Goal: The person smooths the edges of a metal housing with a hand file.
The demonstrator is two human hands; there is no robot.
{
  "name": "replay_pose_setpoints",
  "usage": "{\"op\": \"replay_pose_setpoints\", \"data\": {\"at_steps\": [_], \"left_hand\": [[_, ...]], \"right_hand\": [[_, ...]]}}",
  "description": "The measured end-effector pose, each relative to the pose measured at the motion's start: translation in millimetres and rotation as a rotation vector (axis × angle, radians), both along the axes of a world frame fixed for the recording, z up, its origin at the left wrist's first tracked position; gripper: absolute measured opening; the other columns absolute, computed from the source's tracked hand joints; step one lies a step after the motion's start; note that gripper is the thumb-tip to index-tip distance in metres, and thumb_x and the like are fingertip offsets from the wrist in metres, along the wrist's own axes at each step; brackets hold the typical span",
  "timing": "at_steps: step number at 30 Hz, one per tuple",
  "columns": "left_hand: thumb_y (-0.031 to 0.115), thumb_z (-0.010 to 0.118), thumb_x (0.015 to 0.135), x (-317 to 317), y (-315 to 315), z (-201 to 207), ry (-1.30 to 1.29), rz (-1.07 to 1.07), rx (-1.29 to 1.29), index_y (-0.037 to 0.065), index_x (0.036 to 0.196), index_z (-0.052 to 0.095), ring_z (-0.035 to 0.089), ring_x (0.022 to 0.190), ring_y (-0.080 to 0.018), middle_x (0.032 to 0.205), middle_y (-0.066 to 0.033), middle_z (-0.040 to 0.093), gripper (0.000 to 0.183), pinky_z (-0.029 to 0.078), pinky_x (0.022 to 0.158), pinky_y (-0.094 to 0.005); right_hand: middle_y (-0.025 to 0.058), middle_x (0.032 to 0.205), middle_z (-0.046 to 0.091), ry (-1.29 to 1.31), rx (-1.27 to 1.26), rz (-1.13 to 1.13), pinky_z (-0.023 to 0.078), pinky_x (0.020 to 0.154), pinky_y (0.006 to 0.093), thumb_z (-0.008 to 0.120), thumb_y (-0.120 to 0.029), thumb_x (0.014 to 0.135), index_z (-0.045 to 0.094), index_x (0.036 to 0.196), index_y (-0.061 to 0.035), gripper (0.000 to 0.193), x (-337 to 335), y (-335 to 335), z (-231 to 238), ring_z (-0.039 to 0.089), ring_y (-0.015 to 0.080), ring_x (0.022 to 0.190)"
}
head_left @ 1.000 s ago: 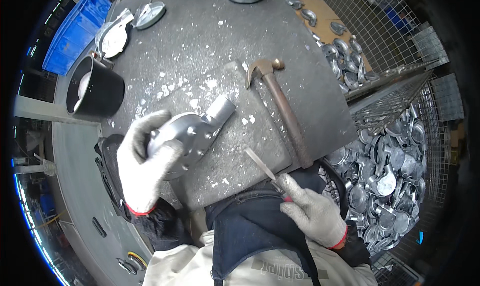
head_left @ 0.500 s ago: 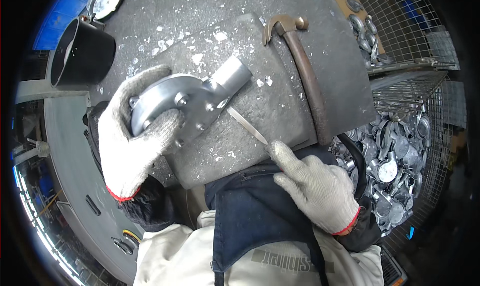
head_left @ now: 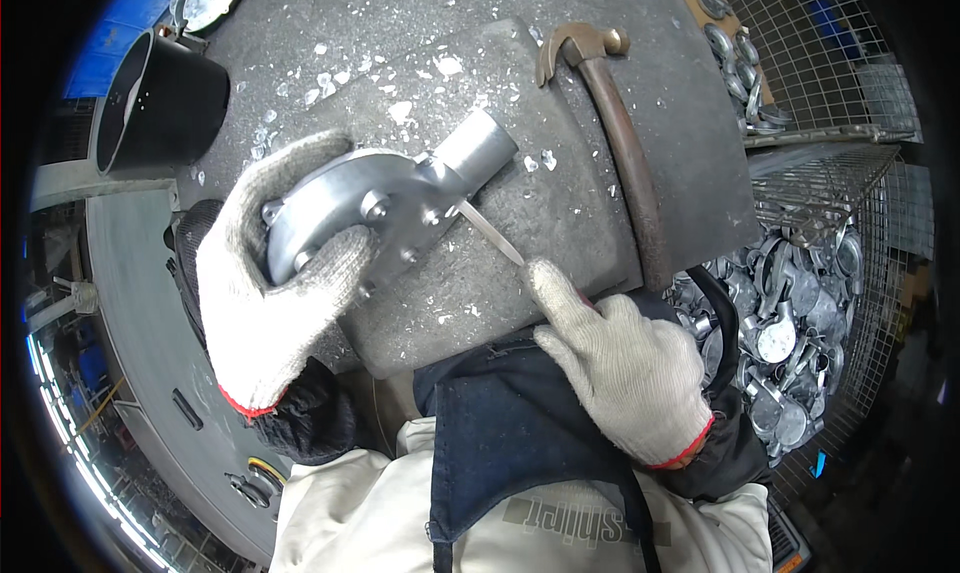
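Note:
My left hand, in a white knit glove with a red cuff, grips a silvery cast metal housing by its rounded end. The housing's short round pipe points to the upper right, and small studs dot its face. In my gloved right hand is a slim flat metal blade, like a file or scraper, the index finger laid along it. Its tip touches or nearly touches the housing's edge just below the pipe. The tool's handle is mostly hidden in my palm. Under both lies a grey slab.
A claw hammer with a wooden handle lies right of the slab. Pale flakes litter the grey table. A black bucket stands at the far left. On the right, a wire basket holds many castings.
My right hand and the blade have moved slightly up and left, bringing the tip against or close to the housing's edge. The housing has shifted a little to the right.

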State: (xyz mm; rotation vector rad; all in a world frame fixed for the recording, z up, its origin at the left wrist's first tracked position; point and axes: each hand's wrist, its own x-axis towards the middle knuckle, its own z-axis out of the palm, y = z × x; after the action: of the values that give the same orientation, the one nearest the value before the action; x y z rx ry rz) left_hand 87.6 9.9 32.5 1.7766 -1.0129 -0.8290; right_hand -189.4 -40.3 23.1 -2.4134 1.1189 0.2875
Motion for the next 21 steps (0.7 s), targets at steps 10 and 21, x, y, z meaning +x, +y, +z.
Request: {"op": "replay_pose_setpoints", "data": {"at_steps": [10,21], "left_hand": [[0.022,0.093,0.077,-4,-2,4,-0.018,0.032,0.072,-0.005,0.145,0.062,0.073,0.119,-0.0236,0.13,-0.0189,0.074,0.079,0.057,0.105,-0.0373],[0.021,0.092,0.076,-7,-1,1,-0.06,0.07,0.077,-0.004,0.145,0.062,0.071,0.121,-0.0237,0.132,-0.0184,0.074,0.079,0.056,0.107,-0.0379]], "right_hand": [[0.0133,0.088,0.071,-0.571,0.831,-0.421,0.052,0.054,0.0319,0.066,-0.033,0.11,0.041,0.169,-0.0119,0.067,-14,-3,-23,0.066,0.0188,0.063],[0.004,0.135,0.065,-0.707,1.529,-0.672,0.054,0.091,0.0236,0.055,-0.035,0.116,0.029,0.172,-0.0018,0.07,-25,-19,-36,0.062,0.0071,0.1]]}}
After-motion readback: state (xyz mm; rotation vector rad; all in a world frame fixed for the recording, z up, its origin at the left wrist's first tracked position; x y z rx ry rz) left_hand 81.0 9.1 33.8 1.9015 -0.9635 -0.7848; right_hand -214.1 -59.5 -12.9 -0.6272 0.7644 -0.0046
